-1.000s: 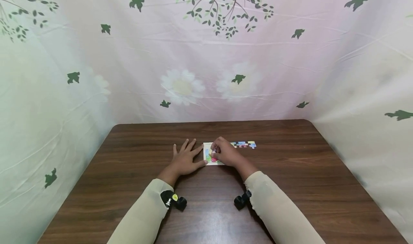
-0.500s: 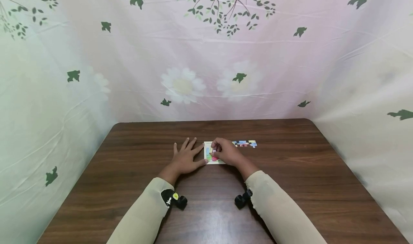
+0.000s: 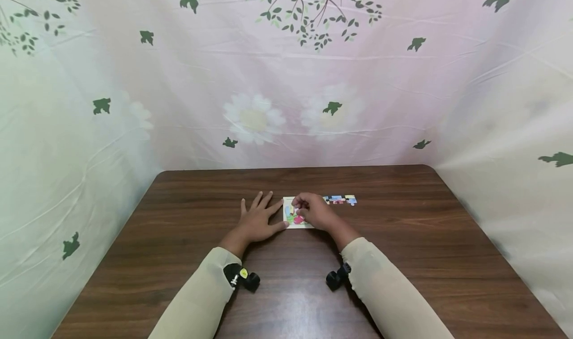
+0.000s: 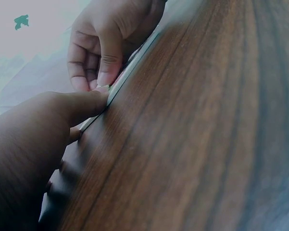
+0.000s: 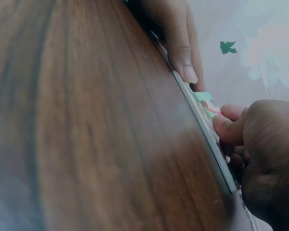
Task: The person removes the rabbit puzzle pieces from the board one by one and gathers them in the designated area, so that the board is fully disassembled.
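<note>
A small jigsaw puzzle board (image 3: 285, 223) with a white border and a colourful picture lies flat on the table. My left hand (image 3: 257, 223) rests spread beside its left edge, with the thumb on the near left corner. Over the board, my right hand (image 3: 315, 212) pinches a jigsaw piece (image 5: 207, 102) between thumb and curled fingers. In the right wrist view that piece is green and pale pink and stands tilted up from the board. The right hand hides the board's right part.
Several loose jigsaw pieces (image 3: 336, 199) lie in a row to the right of the board, partly behind the right hand. The brown wooden table (image 3: 286, 274) ends at a printed cloth backdrop (image 3: 286, 105), which also hangs along both sides.
My right thumb and fingertips have lifted slightly away from the near part of the board, so more of the picture shows. The left hand stays in place.
</note>
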The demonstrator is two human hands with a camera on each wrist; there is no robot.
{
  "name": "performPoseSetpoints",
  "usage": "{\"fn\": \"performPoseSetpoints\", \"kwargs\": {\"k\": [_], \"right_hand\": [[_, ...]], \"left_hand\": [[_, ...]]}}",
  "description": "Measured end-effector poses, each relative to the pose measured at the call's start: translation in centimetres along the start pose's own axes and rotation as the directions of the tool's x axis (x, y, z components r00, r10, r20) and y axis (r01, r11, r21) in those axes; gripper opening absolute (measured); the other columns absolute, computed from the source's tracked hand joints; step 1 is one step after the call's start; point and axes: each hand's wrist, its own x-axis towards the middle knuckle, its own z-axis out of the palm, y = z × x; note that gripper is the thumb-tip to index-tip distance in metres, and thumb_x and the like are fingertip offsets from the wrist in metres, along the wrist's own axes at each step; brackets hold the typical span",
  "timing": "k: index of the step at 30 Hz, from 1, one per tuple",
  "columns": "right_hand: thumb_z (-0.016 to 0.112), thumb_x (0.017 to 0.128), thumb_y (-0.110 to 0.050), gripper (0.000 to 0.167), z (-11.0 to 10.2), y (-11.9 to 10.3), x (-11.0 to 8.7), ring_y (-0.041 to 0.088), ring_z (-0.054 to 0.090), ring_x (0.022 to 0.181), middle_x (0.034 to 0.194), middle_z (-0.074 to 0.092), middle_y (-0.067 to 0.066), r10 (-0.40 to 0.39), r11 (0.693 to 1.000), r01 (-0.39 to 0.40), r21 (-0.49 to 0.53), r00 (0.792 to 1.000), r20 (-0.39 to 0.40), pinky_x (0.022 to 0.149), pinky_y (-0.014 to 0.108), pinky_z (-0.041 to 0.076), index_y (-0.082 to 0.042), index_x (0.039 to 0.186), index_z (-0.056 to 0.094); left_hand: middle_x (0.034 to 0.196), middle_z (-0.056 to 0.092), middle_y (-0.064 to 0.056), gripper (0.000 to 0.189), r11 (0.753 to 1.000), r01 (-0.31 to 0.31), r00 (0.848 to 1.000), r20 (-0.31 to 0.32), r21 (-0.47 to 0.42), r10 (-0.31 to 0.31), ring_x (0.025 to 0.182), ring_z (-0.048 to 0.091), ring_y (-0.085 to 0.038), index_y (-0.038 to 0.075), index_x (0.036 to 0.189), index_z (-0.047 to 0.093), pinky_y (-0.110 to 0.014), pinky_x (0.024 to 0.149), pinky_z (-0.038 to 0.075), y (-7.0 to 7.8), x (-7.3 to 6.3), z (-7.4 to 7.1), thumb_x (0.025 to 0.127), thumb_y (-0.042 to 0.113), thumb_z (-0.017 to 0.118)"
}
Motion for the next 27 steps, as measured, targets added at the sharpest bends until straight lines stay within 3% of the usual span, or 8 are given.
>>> {"fn": "performPoseSetpoints", "kwargs": {"k": [4, 14, 20, 27], "right_hand": [[0.068, 0.106, -0.001, 0.014, -0.1, -0.1, 0.0, 0.017, 0.063, 0.089, 0.106, 0.069, 0.008, 0.006, 1.000, -0.006, 0.014, 1.000, 0.008, 0.070, 0.028, 0.056, -0.009, 0.116, 0.073], [0.069, 0.106, -0.001, 0.014, -0.2, -0.2, -0.1, 0.017, 0.064, 0.093, 0.109, 0.070, 0.008, -0.042, 0.999, 0.042, -0.014, 0.999, 0.002, 0.074, 0.031, 0.057, -0.010, 0.116, 0.073], [0.070, 0.105, -0.002, 0.016, -0.4, -0.1, -0.3, 0.019, 0.064, 0.103, 0.110, 0.071, 0.005, -0.087, 0.995, 0.084, -0.052, 0.995, -0.045, 0.088, 0.037, 0.056, -0.012, 0.117, 0.074], [0.073, 0.103, -0.003, 0.016, -1.1, 0.1, -0.8, 0.030, 0.064, 0.120, 0.116, 0.072, 0.009, -0.115, 0.992, 0.109, -0.055, 0.986, -0.119, 0.109, 0.055, 0.052, -0.011, 0.116, 0.076]], "left_hand": [[0.184, 0.022, -0.009, 0.081, 1.000, -0.017, 1.000, -0.026, 0.006, 0.017, 0.173, 0.010, -0.040, 0.035, 0.171, 0.040, -0.083, 0.128, -0.005, 0.1, -0.2, -0.2, 0.101, 0.073, 0.056], [0.185, 0.018, -0.006, 0.081, 1.000, -0.007, 1.000, -0.005, -0.003, 0.007, 0.174, 0.005, -0.037, 0.038, 0.171, 0.037, -0.081, 0.129, -0.009, 0.2, -0.3, -0.3, 0.101, 0.073, 0.057], [0.185, 0.020, -0.006, 0.080, 1.000, -0.013, 1.000, -0.017, 0.025, 0.013, 0.173, 0.008, -0.037, 0.038, 0.171, 0.038, -0.082, 0.129, -0.003, 0.4, -0.6, -0.5, 0.102, 0.075, 0.056], [0.185, 0.020, -0.007, 0.080, 1.000, -0.014, 1.000, -0.023, 0.025, 0.014, 0.173, 0.009, -0.038, 0.038, 0.171, 0.038, -0.082, 0.129, -0.003, 0.4, -0.4, -0.2, 0.102, 0.075, 0.055]]}}
